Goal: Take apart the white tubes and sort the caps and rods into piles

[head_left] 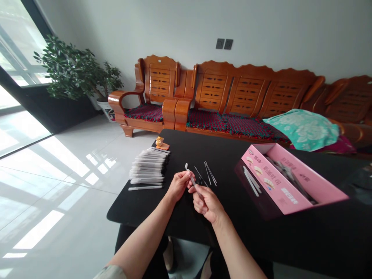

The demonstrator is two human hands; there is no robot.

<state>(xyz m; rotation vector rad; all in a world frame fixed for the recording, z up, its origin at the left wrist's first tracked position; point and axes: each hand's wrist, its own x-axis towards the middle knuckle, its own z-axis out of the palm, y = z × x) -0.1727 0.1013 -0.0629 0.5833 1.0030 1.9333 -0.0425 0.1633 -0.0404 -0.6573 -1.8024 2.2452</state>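
Observation:
A slim whitish tube [192, 179] is held between both hands over the black table. My left hand [180, 183] pinches its upper end, and my right hand [205, 202] has its fingers wrapped around the lower part. Just beyond the fingers lies a small white piece [186, 166]. Several thin dark and silvery rods [210, 174] rest to the right of it, with small black pieces [200, 181] close to my right hand. Left of my hands, many whitish tubes with dark ends form a stacked pile [148, 164]; a single tube [145, 188] lies at its near side.
A pink open box [270, 186] with greyish packed items stands at the right of the black table [232, 228]. A small orange figurine [159, 142] sits by the far left corner. Beyond are a wooden sofa [215, 89], a turquoise cloth [305, 130] and a potted plant [75, 69].

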